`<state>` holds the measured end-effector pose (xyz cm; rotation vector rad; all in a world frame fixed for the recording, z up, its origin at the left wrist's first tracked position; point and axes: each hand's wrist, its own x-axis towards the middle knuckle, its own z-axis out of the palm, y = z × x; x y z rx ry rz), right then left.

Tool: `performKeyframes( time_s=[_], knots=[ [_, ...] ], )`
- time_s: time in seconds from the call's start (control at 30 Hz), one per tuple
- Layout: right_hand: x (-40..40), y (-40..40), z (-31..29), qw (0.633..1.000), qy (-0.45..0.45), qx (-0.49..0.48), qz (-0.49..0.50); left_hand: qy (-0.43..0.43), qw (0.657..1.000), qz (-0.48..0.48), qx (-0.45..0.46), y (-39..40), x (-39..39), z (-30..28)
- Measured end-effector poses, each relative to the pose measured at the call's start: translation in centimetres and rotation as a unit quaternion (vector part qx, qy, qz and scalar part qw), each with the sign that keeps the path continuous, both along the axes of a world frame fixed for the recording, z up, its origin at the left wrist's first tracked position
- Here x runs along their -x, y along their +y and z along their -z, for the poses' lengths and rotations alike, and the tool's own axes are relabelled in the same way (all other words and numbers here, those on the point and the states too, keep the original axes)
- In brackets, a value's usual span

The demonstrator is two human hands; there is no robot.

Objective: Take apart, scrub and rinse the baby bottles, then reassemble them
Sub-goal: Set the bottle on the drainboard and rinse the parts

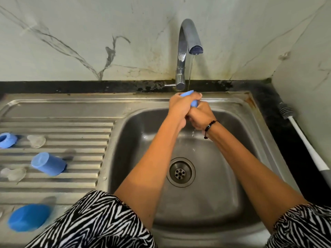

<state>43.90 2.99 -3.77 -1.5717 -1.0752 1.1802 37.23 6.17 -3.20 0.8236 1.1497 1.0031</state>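
A: Where is the piece being rinsed?
B: Upper centre of the frame, under the thin stream from the curved chrome tap point(186, 51). The left hand point(179, 106) wraps a pale blue plastic bottle part point(194, 103); the right hand point(199, 116) is curled against it from below, over the steel sink basin point(232, 140).
A: And the rest?
B: At left on the ribbed drainboard point(71, 126): a blue ring point(7, 139), a blue cap point(48, 164), two clear teats point(36, 141) point(14, 173), and a darker blue cup point(28, 217) lower left. A white-handled bottle brush point(302, 138) lies at right.

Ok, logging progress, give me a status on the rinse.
Both hands, left and right, gripping blue bottle part under running tap. Other parts on drainboard. Sink unobstructed.
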Motion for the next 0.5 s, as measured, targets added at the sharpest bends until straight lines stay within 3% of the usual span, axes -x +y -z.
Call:
performKeyframes(
  time_s=[0.07,0.2,0.4,0.43,0.5],
  knots=[
    [-0.7,-0.2,-0.5,0.988,0.133,0.043,-0.061,-0.051,0.995,0.082,-0.026,0.3,0.7,-0.4],
    [-1.9,-0.2,0.1,0.901,0.354,0.082,-0.238,-0.097,0.973,0.205,-0.05,1.0,2.0,-0.1],
    [-0.9,-0.7,1.7,0.786,0.477,0.101,-0.381,-0.27,0.889,0.361,-0.078,1.0,2.6,0.9],
    [-0.7,-0.7,1.7,0.783,0.485,0.104,-0.376,-0.284,0.89,0.35,-0.068,1.0,2.6,0.8],
    [-0.6,-0.3,1.6,0.815,0.465,0.107,-0.328,-0.272,0.919,0.282,-0.034,1.3,2.4,0.5]
  ],
)
